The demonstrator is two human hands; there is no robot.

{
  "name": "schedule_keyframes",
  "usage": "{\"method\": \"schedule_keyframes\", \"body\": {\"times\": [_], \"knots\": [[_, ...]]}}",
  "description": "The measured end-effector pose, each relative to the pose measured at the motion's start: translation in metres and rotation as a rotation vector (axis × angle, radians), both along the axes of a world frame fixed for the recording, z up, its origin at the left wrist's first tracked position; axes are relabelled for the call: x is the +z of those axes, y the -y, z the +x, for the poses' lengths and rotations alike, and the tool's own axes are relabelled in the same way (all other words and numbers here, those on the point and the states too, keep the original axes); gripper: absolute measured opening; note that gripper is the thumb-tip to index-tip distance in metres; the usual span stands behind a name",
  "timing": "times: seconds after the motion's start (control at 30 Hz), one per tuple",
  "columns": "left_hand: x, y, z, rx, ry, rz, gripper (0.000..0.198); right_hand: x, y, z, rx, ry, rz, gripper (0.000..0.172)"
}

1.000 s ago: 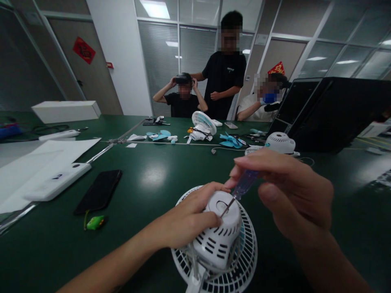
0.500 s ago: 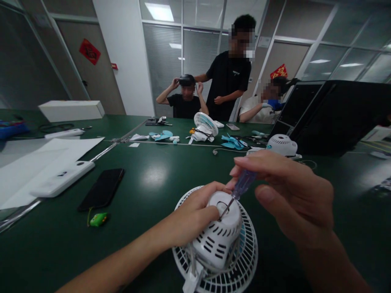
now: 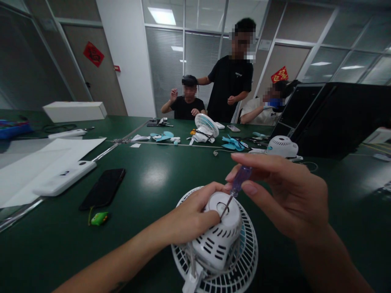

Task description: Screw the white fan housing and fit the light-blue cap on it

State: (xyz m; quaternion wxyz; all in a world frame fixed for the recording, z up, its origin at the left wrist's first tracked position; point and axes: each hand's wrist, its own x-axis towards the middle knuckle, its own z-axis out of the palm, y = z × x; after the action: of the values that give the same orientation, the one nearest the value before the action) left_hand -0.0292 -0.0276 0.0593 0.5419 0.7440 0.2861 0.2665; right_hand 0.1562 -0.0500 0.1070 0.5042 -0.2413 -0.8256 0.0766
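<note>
A white fan [image 3: 210,242] lies grille-down on the green table, its rounded motor housing facing up. My left hand [image 3: 197,215] is wrapped round the side of that housing, thumb near its top. With thumb and fingertips, my right hand [image 3: 287,195] grips the purple, see-through handle of a screwdriver [image 3: 241,180]. The screwdriver leans, its metal tip touching down on the top of the housing beside my left thumb; the screw under it is too small to make out. A cable and a white clip part [image 3: 193,278] lie against the fan's near side.
A black phone [image 3: 104,189] with a green charm [image 3: 99,219] and a white device [image 3: 65,179] lie left. Across the table are another fan [image 3: 205,128], blue fan blades [image 3: 233,142], a white housing [image 3: 282,147] and a black monitor [image 3: 342,118]. Several people are beyond.
My right thumb has closed in on the screwdriver handle, and the hand has shifted slightly left. Across the table, the seated person's hands have come down from the headset.
</note>
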Motion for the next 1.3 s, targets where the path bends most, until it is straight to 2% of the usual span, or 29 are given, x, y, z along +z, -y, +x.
{"method": "schedule_keyframes", "body": {"times": [0.13, 0.33, 0.57, 0.77, 1.0, 1.3], "knots": [[-0.001, -0.0014, -0.0002, 0.007, -0.023, 0.047, 0.044, -0.0009, -0.0038, 0.0007, -0.011, -0.016, 0.075, 0.051], [0.0004, -0.001, 0.0009, 0.003, -0.027, 0.044, 0.044, 0.0011, -0.0003, 0.0, 0.011, -0.001, -0.003, 0.042], [0.0021, -0.0009, 0.0017, 0.021, -0.028, 0.065, 0.044, -0.0022, -0.0046, 0.0016, -0.053, -0.015, 0.068, 0.043], [-0.0004, -0.0008, 0.0012, 0.012, -0.008, 0.029, 0.044, 0.0002, -0.0013, 0.0038, -0.032, 0.072, 0.01, 0.049], [0.0004, -0.0013, 0.0013, 0.034, -0.041, 0.075, 0.041, 0.0025, -0.001, 0.0006, -0.068, 0.066, 0.066, 0.03], [0.0, -0.001, 0.0007, 0.032, -0.028, 0.091, 0.047, 0.0015, 0.0032, 0.0049, -0.131, 0.205, 0.038, 0.045]]}}
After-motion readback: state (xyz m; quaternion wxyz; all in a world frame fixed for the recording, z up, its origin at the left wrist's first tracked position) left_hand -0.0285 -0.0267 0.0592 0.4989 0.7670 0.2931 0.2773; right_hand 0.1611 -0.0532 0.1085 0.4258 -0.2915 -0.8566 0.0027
